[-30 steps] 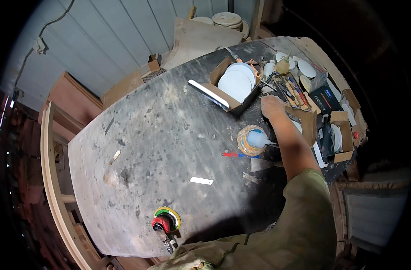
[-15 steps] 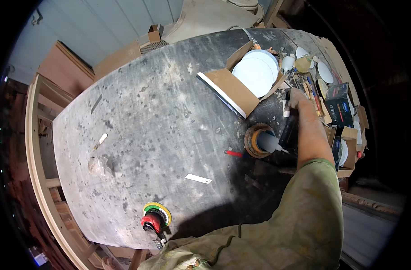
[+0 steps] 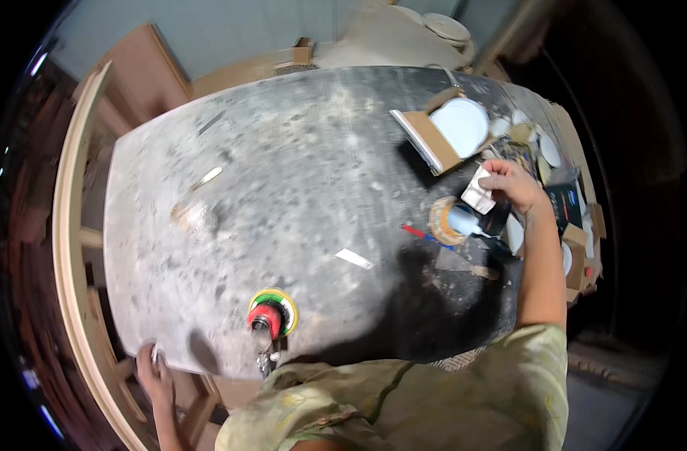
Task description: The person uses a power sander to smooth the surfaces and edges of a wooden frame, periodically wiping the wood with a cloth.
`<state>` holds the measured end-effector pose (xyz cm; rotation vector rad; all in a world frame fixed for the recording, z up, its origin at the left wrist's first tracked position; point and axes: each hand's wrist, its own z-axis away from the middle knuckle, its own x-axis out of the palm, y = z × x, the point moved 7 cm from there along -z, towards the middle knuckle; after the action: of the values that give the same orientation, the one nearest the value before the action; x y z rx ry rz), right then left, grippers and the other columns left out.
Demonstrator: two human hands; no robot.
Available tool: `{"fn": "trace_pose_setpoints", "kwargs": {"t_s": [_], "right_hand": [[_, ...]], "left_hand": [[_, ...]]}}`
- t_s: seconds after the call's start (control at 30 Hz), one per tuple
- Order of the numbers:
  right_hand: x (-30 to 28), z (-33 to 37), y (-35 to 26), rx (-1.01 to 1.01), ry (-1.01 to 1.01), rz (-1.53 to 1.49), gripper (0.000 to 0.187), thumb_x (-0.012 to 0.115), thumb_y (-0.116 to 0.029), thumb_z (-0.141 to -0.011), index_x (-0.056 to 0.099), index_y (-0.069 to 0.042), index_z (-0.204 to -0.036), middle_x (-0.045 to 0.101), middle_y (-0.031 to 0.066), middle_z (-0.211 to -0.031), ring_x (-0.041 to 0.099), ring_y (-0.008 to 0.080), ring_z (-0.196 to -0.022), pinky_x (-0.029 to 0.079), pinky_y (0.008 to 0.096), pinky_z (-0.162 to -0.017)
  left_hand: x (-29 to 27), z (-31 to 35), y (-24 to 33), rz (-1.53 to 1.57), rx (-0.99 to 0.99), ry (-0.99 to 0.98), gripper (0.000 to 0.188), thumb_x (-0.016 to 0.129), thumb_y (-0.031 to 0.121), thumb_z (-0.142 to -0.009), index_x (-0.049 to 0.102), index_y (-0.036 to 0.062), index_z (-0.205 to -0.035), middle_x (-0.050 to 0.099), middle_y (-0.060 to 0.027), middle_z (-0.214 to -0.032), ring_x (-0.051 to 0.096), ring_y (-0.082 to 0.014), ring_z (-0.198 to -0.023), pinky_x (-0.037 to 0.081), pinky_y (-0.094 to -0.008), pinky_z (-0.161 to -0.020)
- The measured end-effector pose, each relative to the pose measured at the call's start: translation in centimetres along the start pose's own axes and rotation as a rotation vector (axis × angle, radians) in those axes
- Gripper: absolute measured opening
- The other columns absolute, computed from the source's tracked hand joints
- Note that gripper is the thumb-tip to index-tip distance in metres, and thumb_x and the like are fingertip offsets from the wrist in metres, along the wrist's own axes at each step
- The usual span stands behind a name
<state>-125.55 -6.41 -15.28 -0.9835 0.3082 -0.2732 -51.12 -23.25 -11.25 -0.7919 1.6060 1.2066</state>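
Observation:
My right hand (image 3: 512, 184) is closed on a small white pack (image 3: 478, 191), held between thumb and fingers above the right side of the table. Just below that hand, a light blue bottle with a thin nozzle (image 3: 464, 222) lies across a brown roll of tape (image 3: 438, 219). My left hand (image 3: 155, 376) is at the table's near left edge, fingers curled round something small and whitish that I cannot make out. A red and black sander (image 3: 265, 319) with a green and yellow pad rests near the front edge.
An open carton of white sanding discs (image 3: 461, 126) stands at the back right. Tools, dark boxes (image 3: 563, 203) and loose discs crowd the right edge. On the grey table (image 3: 283, 188) lie a white strip (image 3: 354, 258), a red and blue pen (image 3: 426, 235), a scraper (image 3: 464, 263) and crumpled clear plastic (image 3: 197, 216).
My right hand has lifted away from the clutter with the white pack in it. My left hand has come into view at the lower left. The whole view has shifted.

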Motion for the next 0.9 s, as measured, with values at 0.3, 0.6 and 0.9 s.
{"fn": "trace_pose_setpoints", "kwargs": {"t_s": [0.3, 0.6, 0.9], "right_hand": [[10.9, 1.2, 0.8, -0.16, 0.2, 0.854, 0.035, 0.064, -0.024, -0.08, 0.068, 0.0, -0.105, 0.068, 0.0205, -0.101, 0.064, 0.0333, -0.102, 0.049, 0.0396, -0.092], [-0.7, -2.5, 7.6, 0.304, 0.633, 1.006, 0.044, 0.059, -0.009, -0.084, 0.055, 0.003, -0.126, 0.033, 0.0208, -0.148, 0.051, 0.0399, -0.124, 0.044, 0.0422, -0.103], [-4.6, -7.0, 9.7, 0.432, 0.675, 0.914, 0.05, 0.053, -0.01, -0.093, 0.044, -0.001, -0.141, 0.014, 0.0023, -0.159, 0.038, 0.0315, -0.134, 0.044, 0.0407, -0.105]], "left_hand": [[-1.6, 2.7, 9.1, 0.064, 0.388, -0.056, 0.032, 0.063, -0.006, -0.078, 0.059, -0.0014, -0.109, 0.061, -0.0198, -0.106, 0.058, -0.039, -0.097, 0.048, -0.0428, -0.084], [0.4, 20.1, -14.9, 0.097, -0.457, -0.165, 0.02, 0.058, 0.004, -0.085, 0.062, -0.003, -0.104, 0.062, -0.0214, -0.096, 0.061, -0.0379, -0.088, 0.05, -0.0429, -0.076], [1.0, 19.2, -17.4, -0.22, -0.604, -0.675, 0.052, 0.057, 0.031, -0.088, 0.038, 0.0106, -0.132, 0.035, -0.0155, -0.133, 0.037, -0.0357, -0.118, 0.026, -0.0472, -0.103]]}}
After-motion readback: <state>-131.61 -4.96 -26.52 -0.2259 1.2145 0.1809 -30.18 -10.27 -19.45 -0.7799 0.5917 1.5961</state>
